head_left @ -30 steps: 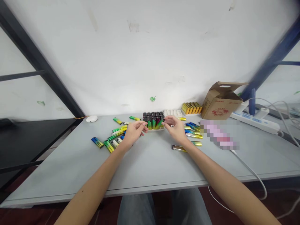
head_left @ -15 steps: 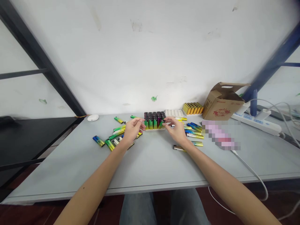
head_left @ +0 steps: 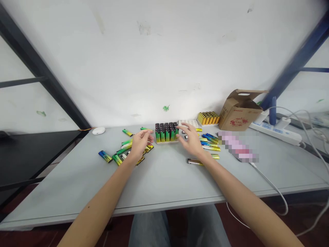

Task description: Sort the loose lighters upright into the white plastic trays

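Upright lighters with green-and-yellow bodies and black tops stand in rows in a pale tray at the back middle of the table. Just left of that tray is my left hand, its fingers loosely bent and apart, with nothing visible in them. It hovers at the edge of a pile of loose lighters, partly covering them. At the tray's right front corner, my right hand is open, thumb and forefinger spread beside the end lighters. Whether its fingertips touch them I cannot tell.
Loose blue, yellow and silver lighters lie right of my right hand. Behind are a white holed tray, a tray of yellow lighters and an open cardboard box. A power strip and a white case flank them.
My left hand has drawn back slightly left from the tray, its fingers loosening. My right hand has opened beside the tray; a tilted purplish lighter at the front right no longer shows.
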### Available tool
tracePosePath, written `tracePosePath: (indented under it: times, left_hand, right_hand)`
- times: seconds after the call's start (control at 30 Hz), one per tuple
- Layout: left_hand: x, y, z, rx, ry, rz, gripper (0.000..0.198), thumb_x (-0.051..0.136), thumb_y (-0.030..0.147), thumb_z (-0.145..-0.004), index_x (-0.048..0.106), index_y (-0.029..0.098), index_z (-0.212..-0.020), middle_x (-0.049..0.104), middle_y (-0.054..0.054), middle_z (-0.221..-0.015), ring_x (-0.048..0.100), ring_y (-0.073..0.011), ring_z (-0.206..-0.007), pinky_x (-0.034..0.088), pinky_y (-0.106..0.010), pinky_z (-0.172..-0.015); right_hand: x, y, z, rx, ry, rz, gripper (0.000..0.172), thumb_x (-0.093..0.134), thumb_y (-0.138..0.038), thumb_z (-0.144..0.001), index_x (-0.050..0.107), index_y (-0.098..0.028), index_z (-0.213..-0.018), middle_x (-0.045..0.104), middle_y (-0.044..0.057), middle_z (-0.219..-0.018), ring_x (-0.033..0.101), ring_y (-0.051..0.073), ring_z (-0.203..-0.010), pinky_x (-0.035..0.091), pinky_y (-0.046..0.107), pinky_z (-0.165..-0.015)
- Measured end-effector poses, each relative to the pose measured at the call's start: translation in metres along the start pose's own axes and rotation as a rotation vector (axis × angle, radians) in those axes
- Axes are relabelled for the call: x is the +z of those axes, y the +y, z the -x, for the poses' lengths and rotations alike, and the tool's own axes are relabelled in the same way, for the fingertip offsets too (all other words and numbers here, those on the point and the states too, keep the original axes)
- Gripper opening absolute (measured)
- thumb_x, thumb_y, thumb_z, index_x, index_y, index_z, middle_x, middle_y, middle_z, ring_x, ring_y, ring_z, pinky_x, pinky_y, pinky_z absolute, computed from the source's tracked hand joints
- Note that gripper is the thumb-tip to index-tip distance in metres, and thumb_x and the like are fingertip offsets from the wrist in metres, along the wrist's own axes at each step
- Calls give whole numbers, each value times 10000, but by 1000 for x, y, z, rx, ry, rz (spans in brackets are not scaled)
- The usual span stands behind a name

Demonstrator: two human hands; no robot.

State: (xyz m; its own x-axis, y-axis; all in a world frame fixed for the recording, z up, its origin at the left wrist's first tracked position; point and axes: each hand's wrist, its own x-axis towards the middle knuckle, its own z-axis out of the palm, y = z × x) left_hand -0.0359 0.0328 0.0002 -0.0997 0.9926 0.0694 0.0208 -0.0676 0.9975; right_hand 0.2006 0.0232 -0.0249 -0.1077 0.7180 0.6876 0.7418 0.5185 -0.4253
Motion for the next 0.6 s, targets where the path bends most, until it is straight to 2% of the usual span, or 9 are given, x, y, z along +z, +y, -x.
tracePosePath:
  times: [0.17,0.33,0.4,0.47,0.6]
  left_hand:
    - [-1,-1,-2,10,14,22,234,603,310,-746,664,136,-890,605,-3,-644,559,-111,-539,488,-242,-510]
    - [-1,-1,-1,35,24,0,220,593,302,-748,664,135,-871,606,-4,-626,554,-108,-521,465,-228,-489]
    - [-1,-1,-1,57,37,-3,214,595,304,-746,663,137,-862,602,-1,-616,548,-106,-514,456,-223,-485]
    - [-1,-1,-1,69,47,3,211,599,310,-744,662,141,-853,597,2,-607,544,-104,-509,447,-220,-481]
    - [-1,0,-1,46,55,38,217,616,317,-727,668,141,-843,585,6,-596,536,-102,-496,436,-222,-478]
  right_hand:
    - [-10,14,-9,133,106,-171,312,483,-403,-907,626,-193,-1088,621,117,-1164,558,253,-1138,437,456,-1011]
    - [-7,23,-12,324,109,-283,535,495,-485,-887,441,-175,-1320,607,151,-1195,597,250,-1071,497,439,-908]
    - [-10,26,-12,371,87,-289,564,460,-515,-898,412,-170,-1342,600,160,-1204,599,253,-1072,497,443,-911]
    - [-20,28,-7,362,37,-212,548,409,-540,-916,447,-163,-1312,595,166,-1218,572,273,-1135,459,476,-976]
    - [-49,21,25,120,-273,107,551,372,-553,-937,459,-197,-1349,485,143,-1402,388,309,-1354,323,513,-1115]
